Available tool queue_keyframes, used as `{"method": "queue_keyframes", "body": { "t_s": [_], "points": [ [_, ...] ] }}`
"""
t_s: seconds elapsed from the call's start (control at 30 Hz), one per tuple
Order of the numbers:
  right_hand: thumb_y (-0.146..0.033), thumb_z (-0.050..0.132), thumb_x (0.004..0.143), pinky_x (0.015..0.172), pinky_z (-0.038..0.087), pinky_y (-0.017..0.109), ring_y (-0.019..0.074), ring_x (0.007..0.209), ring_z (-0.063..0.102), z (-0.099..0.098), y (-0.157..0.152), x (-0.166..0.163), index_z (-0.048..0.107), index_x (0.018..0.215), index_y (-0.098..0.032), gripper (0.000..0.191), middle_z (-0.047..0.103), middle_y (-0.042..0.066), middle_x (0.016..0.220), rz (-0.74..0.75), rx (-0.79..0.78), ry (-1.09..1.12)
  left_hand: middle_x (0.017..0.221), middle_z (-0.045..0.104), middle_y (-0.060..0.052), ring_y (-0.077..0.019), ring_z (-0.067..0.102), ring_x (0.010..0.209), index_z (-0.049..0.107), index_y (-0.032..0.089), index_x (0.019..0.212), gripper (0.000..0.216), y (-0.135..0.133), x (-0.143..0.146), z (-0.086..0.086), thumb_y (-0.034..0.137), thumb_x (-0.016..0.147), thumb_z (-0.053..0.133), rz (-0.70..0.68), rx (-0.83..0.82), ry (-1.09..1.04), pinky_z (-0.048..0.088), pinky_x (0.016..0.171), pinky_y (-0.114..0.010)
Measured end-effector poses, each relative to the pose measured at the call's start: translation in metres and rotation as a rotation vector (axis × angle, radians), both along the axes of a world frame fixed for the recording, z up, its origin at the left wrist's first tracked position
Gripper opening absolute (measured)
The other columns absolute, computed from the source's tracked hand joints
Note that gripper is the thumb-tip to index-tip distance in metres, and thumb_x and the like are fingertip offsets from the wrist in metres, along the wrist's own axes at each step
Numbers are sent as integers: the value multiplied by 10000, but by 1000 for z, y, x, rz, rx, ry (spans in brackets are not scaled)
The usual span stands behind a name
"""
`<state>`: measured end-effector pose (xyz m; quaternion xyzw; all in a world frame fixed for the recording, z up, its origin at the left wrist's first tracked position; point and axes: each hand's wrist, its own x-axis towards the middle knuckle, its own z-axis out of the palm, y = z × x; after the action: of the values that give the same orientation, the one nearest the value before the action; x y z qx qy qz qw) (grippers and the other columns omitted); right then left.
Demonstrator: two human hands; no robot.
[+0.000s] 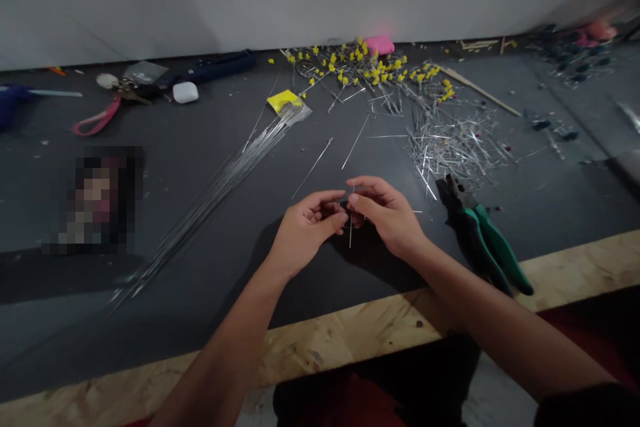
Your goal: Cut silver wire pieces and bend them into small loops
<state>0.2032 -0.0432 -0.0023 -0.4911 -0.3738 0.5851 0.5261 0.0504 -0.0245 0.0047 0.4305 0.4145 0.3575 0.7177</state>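
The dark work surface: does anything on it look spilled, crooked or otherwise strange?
Yes. Short cut wire pieces lie scattered in a loose heap right of centre, beside the green-handled pliers. The long wire bundle fans out of its bag. One patch at the left is blurred beyond reading. Both hands, left hand and right hand, pinch one thin wire.

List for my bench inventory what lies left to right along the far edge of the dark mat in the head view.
Pink strap → keys → white case → yellow-tagged wire bundle → yellow-tipped pins → cut wire pile.
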Motion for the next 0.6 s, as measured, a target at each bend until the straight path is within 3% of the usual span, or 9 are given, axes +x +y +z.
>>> {"method": "queue_keyframes", "body": {
  "t_s": [0.13,0.6],
  "points": [
    [-245,672,763,518,453,231,78,532,546,-2,0,1,661,942,-272,181,622,-60,650,9,6,-11,818,669,-22,-112,609,752,652,155,1033,323,0,-1,0,187,716,704,-29,18,14,511,646,-230],
    [-223,650,778,522,453,230,85,561,553,-1,0,1,662,928,-271,158,617,-48,668,-57,0,22,774,624,7,-79,576,665,676,175,992,330,2,-2,-1,208,670,741,104,-23,-51,523,615,-219]
  ]
}}
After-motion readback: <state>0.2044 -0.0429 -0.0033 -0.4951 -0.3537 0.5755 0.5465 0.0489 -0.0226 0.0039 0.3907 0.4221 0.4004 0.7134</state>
